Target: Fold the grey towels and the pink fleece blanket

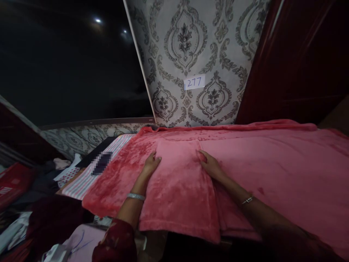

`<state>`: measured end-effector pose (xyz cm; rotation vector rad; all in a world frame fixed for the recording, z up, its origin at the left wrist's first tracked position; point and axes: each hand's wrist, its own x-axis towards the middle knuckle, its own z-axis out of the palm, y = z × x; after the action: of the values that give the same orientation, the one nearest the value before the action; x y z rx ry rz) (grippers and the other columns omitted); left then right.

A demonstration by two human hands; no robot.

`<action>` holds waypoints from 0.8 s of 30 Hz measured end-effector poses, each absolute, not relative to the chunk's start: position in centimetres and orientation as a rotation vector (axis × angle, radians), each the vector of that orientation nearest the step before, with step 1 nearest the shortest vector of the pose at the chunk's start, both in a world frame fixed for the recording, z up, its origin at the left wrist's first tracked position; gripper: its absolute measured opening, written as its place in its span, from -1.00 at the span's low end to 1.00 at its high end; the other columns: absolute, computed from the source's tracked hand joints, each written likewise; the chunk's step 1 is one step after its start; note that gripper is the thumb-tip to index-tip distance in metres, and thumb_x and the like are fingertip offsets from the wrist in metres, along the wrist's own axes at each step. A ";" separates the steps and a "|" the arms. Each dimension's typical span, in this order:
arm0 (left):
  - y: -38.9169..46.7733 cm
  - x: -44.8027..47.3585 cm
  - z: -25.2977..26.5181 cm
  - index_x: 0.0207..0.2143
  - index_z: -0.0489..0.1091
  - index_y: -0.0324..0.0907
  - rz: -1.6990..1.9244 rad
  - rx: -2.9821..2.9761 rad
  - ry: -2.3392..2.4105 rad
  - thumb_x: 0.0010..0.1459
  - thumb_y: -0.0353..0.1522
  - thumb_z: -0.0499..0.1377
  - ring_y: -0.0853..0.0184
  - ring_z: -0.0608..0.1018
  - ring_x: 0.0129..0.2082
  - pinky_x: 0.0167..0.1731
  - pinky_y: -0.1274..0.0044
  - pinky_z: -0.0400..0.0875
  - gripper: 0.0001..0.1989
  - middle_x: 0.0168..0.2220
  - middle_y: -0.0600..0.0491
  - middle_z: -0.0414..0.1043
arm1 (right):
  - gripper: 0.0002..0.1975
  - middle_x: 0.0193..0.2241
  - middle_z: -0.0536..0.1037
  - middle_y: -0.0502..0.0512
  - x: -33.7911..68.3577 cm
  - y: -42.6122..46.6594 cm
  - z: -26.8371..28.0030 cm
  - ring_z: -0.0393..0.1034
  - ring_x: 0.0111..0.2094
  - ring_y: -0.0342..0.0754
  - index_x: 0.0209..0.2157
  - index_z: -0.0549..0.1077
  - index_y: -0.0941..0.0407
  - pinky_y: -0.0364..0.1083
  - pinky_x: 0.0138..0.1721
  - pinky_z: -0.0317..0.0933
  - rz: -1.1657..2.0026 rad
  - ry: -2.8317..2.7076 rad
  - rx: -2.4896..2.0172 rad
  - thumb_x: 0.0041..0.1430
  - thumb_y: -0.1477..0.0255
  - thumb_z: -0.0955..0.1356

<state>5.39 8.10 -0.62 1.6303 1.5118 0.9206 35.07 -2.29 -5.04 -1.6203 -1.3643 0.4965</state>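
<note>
A pink plush blanket [177,189] lies spread over a raised surface, with a narrower panel folded on top in the middle. At the left edge of that panel is my left hand [151,163], thumb above and fingers closed on the fabric, partly out of sight. My right hand [212,165] grips the panel's right edge between thumb and fingers. The panel's near end hangs at the front edge, and the rest of the blanket stretches away to the right.
A striped cloth [81,182] bearing a pixelated dark rectangle [102,163] lies left of the blanket. Behind are a large dark screen [73,65] and patterned wallpaper with a paper label [194,82] reading 277. Clothes and bags clutter the lower left; a dark red panel [294,65] stands right.
</note>
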 end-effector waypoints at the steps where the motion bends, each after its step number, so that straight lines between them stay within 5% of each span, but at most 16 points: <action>1: 7.9 5.4 -0.7 0.08 0.43 -0.23 0.924 1.604 1.482 0.00 -0.26 0.38 0.10 0.58 0.03 0.05 0.34 0.45 -0.43 -0.01 -0.15 0.58 | -0.36 0.21 0.44 0.13 35.1 -2.4 -5.2 0.32 0.23 0.03 0.22 0.41 0.13 0.05 0.32 0.11 0.498 -1.365 -1.623 0.05 0.56 0.27; 13: 3.9 4.2 0.4 -0.13 0.51 -0.27 0.809 1.172 1.172 -0.31 -0.15 0.54 0.06 0.65 -0.15 -0.20 0.39 0.57 -0.32 -0.11 -0.17 0.62 | -0.27 0.10 0.52 0.17 36.1 -0.8 -3.7 0.45 0.07 0.08 0.34 0.19 0.09 0.00 0.10 0.31 0.422 -1.458 -1.754 0.12 0.44 0.34; 19: 0.6 2.9 0.4 0.01 0.48 -0.26 0.790 1.153 1.030 -0.24 -0.09 0.50 -0.03 0.62 -0.06 -0.14 0.34 0.56 -0.23 -0.07 -0.16 0.61 | -0.25 0.24 0.31 0.44 37.0 2.7 -1.0 0.28 0.20 0.26 0.36 0.16 0.19 0.13 0.14 0.26 0.201 -1.731 -2.016 0.16 0.40 0.38; 24: -3.5 1.7 0.1 0.08 0.44 -0.23 0.780 1.063 0.998 -0.16 -0.11 0.47 0.00 0.63 -0.08 -0.07 0.28 0.54 -0.25 -0.03 -0.17 0.59 | -0.23 0.27 0.33 0.32 36.9 7.6 -0.6 0.21 0.27 0.24 0.29 0.30 0.12 0.14 0.27 0.12 0.258 -1.906 -1.939 0.01 0.42 0.47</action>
<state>1.66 -3.55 0.08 1.0625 0.9982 0.7799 36.90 7.57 -0.65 -1.9388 -1.9060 0.2576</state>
